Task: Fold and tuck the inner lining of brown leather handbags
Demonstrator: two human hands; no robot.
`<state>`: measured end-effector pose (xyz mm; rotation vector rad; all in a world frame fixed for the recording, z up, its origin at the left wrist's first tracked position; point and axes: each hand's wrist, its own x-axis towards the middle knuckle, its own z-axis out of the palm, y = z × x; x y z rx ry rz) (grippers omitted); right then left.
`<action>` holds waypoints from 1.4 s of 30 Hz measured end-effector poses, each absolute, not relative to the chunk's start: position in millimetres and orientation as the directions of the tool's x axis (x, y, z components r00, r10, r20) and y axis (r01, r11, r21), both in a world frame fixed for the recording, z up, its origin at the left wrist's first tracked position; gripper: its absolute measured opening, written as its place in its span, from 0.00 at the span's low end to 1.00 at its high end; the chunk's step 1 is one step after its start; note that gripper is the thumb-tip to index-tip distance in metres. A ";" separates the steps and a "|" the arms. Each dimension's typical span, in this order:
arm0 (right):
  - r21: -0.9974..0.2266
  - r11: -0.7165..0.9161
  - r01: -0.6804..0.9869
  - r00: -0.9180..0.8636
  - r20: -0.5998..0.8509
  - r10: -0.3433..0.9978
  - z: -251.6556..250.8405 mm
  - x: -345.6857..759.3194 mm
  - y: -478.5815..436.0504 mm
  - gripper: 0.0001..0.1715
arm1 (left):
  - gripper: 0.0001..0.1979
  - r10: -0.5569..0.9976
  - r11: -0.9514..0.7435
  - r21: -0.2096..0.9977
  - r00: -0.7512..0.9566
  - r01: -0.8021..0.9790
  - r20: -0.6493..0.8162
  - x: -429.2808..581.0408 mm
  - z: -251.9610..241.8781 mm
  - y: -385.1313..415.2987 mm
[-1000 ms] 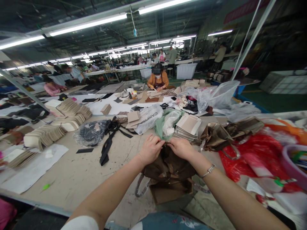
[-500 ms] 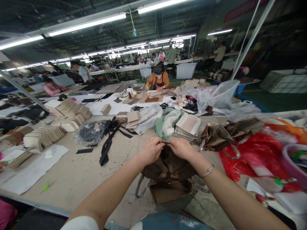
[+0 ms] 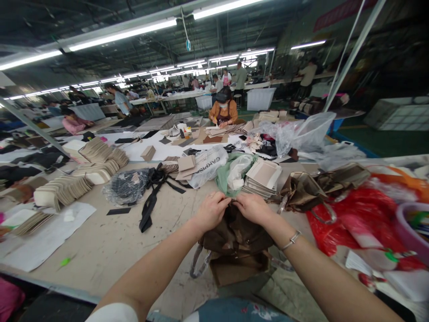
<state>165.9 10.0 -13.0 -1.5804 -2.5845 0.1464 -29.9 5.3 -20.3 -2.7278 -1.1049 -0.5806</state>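
A dark brown bag [image 3: 234, 239] lies on the table right in front of me, its lighter brown box-like part [image 3: 239, 268] open toward me. Loops wrapped in clear plastic stick out on both sides of it. My left hand [image 3: 212, 210] pinches the far edge of the bag, fingers bent and closed. Close beside it, my right hand [image 3: 252, 206] grips the same edge with its fingers closed. The fingertips are partly hidden by the dark fabric between the hands.
Beyond my hands are a stack of beige panels [image 3: 263, 176] and a green and clear plastic bag [image 3: 231, 172]. Black straps [image 3: 147, 212] lie left. At right are more brown bag pieces [image 3: 303, 190], red plastic [image 3: 355, 219] and a purple basin [image 3: 405, 223]. A person in orange [image 3: 231, 112] sits opposite.
My hands and the brown bag have barely moved. The seated person opposite has shifted slightly, and a person in light blue at the back left has moved a little to the right.
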 end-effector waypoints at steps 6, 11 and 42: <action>-0.135 0.466 0.874 -0.462 0.063 0.885 -13.5 165.7 8.3 0.18 | 0.16 0.581 -0.749 -0.084 0.712 0.657 0.394 -33.6 -22.6 2.7; -0.118 0.460 0.880 -0.459 0.038 0.888 -12.7 163.6 7.3 0.18 | 0.13 0.583 -0.750 -0.058 0.699 0.659 0.414 -32.8 -21.6 3.4; -0.211 0.644 0.735 -0.621 0.171 0.765 -18.8 182.7 17.1 0.19 | 0.04 0.744 -0.668 0.396 0.566 0.630 0.355 -21.9 -21.5 17.8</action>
